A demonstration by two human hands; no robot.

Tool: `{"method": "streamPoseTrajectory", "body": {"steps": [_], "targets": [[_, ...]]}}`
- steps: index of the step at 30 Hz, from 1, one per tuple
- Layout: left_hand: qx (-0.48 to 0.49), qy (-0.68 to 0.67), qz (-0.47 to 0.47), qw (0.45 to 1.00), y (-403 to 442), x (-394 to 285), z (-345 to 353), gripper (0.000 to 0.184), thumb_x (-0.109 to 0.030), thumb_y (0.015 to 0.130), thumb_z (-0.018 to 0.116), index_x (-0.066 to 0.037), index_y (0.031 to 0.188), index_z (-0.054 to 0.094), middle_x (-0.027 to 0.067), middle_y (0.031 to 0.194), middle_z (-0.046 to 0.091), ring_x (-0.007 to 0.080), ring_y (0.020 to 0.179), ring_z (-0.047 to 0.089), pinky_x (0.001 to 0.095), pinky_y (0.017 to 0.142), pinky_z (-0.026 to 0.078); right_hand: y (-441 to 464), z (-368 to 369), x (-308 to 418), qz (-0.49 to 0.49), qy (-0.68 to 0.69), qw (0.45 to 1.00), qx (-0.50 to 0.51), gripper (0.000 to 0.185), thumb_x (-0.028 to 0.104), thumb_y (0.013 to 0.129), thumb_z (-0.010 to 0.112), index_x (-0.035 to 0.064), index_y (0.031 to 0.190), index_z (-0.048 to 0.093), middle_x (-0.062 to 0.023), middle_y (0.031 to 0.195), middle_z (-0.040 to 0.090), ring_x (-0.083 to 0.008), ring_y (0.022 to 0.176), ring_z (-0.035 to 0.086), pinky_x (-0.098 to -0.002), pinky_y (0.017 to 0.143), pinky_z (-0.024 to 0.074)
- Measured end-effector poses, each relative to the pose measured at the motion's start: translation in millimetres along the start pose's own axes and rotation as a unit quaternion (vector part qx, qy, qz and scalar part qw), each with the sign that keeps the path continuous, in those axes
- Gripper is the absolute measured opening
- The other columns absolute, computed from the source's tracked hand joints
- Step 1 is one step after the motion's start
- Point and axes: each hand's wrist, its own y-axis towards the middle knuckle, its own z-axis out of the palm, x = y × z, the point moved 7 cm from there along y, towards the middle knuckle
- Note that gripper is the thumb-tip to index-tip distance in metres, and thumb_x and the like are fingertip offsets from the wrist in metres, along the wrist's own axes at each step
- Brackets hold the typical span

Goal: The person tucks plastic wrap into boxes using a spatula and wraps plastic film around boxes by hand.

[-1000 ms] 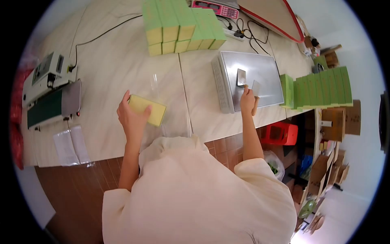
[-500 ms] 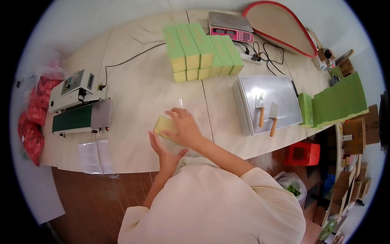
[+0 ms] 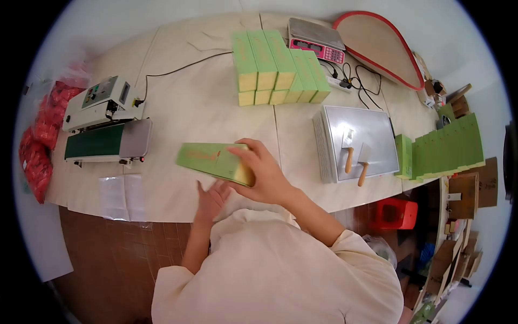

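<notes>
A long green box (image 3: pixel 208 157) with a yellow end and red lettering is held over the table, lying on its side. My right hand (image 3: pixel 264 170) grips it by the yellow end, fingers on top and thumb below. Just under the box, my left hand (image 3: pixel 213 200) has its fingers spread, near the lower edge and not gripping; whether it touches the box I cannot tell. Beyond them stands a stack of similar green boxes (image 3: pixel 261 62).
At left stands a band sealing machine (image 3: pixel 102 116), with plastic bags (image 3: pixel 122 197) in front. To the right, two trowels (image 3: pixel 356 156) lie on a metal-topped box (image 3: pixel 332 146). Behind are a scale (image 3: pixel 318 38) and a red-rimmed tray (image 3: pixel 377 46). More green boxes (image 3: pixel 445 148) line the right end.
The green box has tipped from showing its small yellow end to lying lengthwise, pointing left, in my right hand. My left hand has dropped lower. The whole view has shifted slightly.
</notes>
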Motion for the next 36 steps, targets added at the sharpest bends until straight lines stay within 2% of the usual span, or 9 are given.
{"method": "streamPoseTrajectory", "body": {"steps": [3, 7, 11, 16, 20, 26, 28, 33, 36], "targets": [[-0.017, 0.0, 0.172, 0.985, -3.2, -69.7, 46.3, 0.089, -0.078, 0.088, 0.03, -0.012, 0.147, 0.034, 0.0036, 0.147, 0.042, 0.021, 0.13, 0.043, 0.0404, 0.109, 0.032, -24.6, -18.0, -18.9, 0.082, 0.081, 0.993, 0.03, 0.079, 0.01, 0.068, 0.08, 0.0079, 0.137, 0.044, -0.0186, 0.128, 0.046, -0.0376, 0.119, 0.048, -0.0423, 0.095, 0.0452], [0.041, 0.025, 0.179, 0.983, -0.2, -99.2, 73.2, 0.088, -0.079, 0.086, 0.032, -0.016, 0.146, 0.036, 0.0025, 0.146, 0.044, 0.0219, 0.131, 0.042, 0.0406, 0.109, 0.033, -85.6, 20.8, -87.5, 0.092, -0.097, 0.987, 0.085, 0.092, 0.008, 0.066, 0.079, 0.0063, 0.145, 0.032, -0.0209, 0.124, 0.047, -0.0387, 0.11, 0.051, -0.0417, 0.097, 0.0448], [-0.071, 0.167, 0.21, 0.961, 2.6, -69.5, 82.9, 0.089, -0.079, 0.088, 0.027, -0.013, 0.148, 0.035, 0.0045, 0.15, 0.039, 0.0219, 0.138, 0.033, 0.0421, 0.114, 0.023, -127.7, 66.2, -147.5, 0.183, -0.079, 0.976, 0.087, 0.097, 0.004, 0.066, 0.077, 0.0017, 0.148, 0.025, -0.0222, 0.126, 0.046, -0.0393, 0.113, 0.049, -0.0417, 0.1, 0.0429], [-0.051, 0.444, 0.246, 0.86, 2.2, -35.2, 123.3, 0.084, -0.069, 0.096, 0.015, -0.005, 0.149, 0.031, 0.0062, 0.152, 0.036, 0.0227, 0.143, 0.026, 0.0389, 0.117, 0.015, -121.7, 90.2, -167.0, 0.184, -0.043, 0.982, 0.014, 0.107, 0.008, 0.069, 0.081, -0.0023, 0.149, 0.012, -0.0246, 0.13, 0.045, -0.0413, 0.118, 0.046, -0.0434, 0.101, 0.0425], [-0.044, 0.423, 0.243, 0.872, 0.0, -43.0, 129.2, 0.084, -0.068, 0.097, 0.013, -0.005, 0.149, 0.031, 0.008, 0.151, 0.037, 0.0229, 0.142, 0.027, 0.0383, 0.117, 0.014, -108.9, 74.4, -146.5, 0.191, -0.016, 0.982, 0.005, 0.105, 0.014, 0.07, 0.082, -0.001, 0.149, 0.015, -0.0241, 0.131, 0.045, -0.0405, 0.119, 0.047, -0.0434, 0.101, 0.042], [-0.048, 0.598, 0.275, 0.751, -24.9, -63.1, 177.3, 0.063, -0.047, 0.102, 0.038, -0.004, 0.147, 0.034, 0.0107, 0.149, 0.039, 0.0231, 0.139, 0.034, 0.038, 0.115, 0.023, -69.3, 20.1, -82.8, 0.162, 0.047, 0.985, -0.046, 0.095, 0.024, 0.076, 0.078, 0.0004, 0.149, 0.022, -0.0213, 0.132, 0.046, -0.0361, 0.122, 0.047, -0.0383, 0.102, 0.0408], [-0.116, 0.649, 0.286, 0.695, -26.3, -67.7, 182.9, 0.053, -0.024, 0.097, 0.057, -0.005, 0.143, 0.04, 0.0119, 0.143, 0.046, 0.0237, 0.13, 0.046, 0.0344, 0.104, 0.04, -56.1, 11.2, -71.9, 0.141, 0.072, 0.985, -0.066, 0.094, 0.025, 0.077, 0.078, -0.0003, 0.148, 0.022, -0.0208, 0.13, 0.047, -0.0345, 0.12, 0.048, -0.0375, 0.099, 0.0427], [-0.213, 0.758, 0.283, 0.547, -34.9, -86.2, 198.7, 0.031, -0.012, 0.09, 0.064, -0.006, 0.121, 0.061, 0.0096, 0.106, 0.064, 0.0166, 0.092, 0.062, 0.0293, 0.076, 0.051, -43.8, 12.1, -97.8, 0.261, -0.085, 0.96, -0.061, 0.028, 0.008, 0.081, 0.067, 0.0004, 0.106, 0.059, -0.013, 0.094, 0.059, -0.0274, 0.078, 0.061, -0.0374, 0.069, 0.0505], [-0.229, 0.781, 0.307, 0.493, -40.1, -99.4, 199.4, 0.018, -0.012, 0.09, 0.064, -0.005, 0.105, 0.068, 0.0079, 0.085, 0.065, 0.0156, 0.071, 0.062, 0.0293, 0.065, 0.05, -37.2, -6.4, -86.0, 0.226, -0.059, 0.965, -0.118, 0.006, -0.001, 0.08, 0.062, 0.001, 0.086, 0.061, -0.0108, 0.082, 0.059, -0.0269, 0.061, 0.06, -0.036, 0.059, 0.0501]]}}
